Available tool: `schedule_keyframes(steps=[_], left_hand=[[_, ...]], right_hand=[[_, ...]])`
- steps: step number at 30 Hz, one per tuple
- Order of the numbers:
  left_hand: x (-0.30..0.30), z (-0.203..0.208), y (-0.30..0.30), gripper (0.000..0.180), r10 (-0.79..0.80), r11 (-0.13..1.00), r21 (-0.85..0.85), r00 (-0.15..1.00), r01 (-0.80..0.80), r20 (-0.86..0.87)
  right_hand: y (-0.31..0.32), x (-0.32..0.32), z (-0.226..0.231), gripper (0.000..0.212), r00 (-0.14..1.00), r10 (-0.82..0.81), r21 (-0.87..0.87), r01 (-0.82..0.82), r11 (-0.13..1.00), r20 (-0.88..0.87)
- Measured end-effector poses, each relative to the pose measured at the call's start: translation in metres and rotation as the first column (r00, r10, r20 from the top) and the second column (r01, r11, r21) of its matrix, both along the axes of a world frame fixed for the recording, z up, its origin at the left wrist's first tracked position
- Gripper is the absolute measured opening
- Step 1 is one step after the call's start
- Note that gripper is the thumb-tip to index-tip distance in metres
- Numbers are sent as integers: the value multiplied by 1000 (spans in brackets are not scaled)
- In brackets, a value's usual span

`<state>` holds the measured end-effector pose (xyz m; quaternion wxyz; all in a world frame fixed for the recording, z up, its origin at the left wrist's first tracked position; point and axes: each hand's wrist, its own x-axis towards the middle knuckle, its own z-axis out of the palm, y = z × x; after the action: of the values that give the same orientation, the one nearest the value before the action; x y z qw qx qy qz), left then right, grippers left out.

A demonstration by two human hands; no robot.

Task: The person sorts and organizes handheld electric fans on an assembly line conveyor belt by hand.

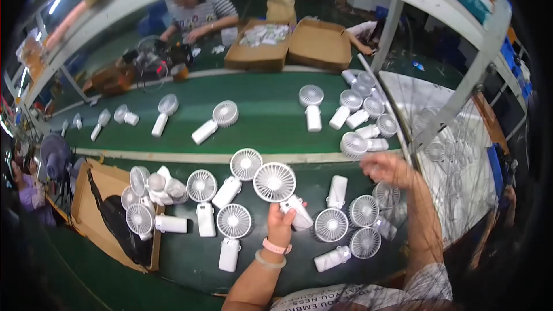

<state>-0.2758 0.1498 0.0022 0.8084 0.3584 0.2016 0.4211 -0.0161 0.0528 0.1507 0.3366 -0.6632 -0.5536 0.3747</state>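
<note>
Diagonally held white fan (279, 188), head (274, 181) forward-left, left grip (280, 223) pinching handle (300, 217), right grip (385, 169) unclear

The left forearm (253, 282) crosses the near edge of the table (190, 259), the left hand (280, 224) curled in a grip. Near the right edge, the right forearm (425, 224) rises, the right hand (389, 170) turned leftward, its fingers (373, 162) blurred.

A white handheld fan (275, 183) is resting in the left hand (280, 222), round ribbed grille facing the viewer, handle slanting lower right.
</note>
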Motion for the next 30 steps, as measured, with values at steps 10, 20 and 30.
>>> schedule_keyframes(steps=[10,20,30], left_hand=[[3,-12,11,45,-1,996,-89,995,11,102],[5,-5,6,45,-50,987,-145,995,63,92],[9,-14,4,44,-2,998,-65,991,11,132]], right_hand=[[207,72,-125,47,632,-375,140,390,910,679],[202,53,-98,52,639,-149,-57,290,955,755],[63,-86,-39,60,-44,30,30,-4,1000,-999]])
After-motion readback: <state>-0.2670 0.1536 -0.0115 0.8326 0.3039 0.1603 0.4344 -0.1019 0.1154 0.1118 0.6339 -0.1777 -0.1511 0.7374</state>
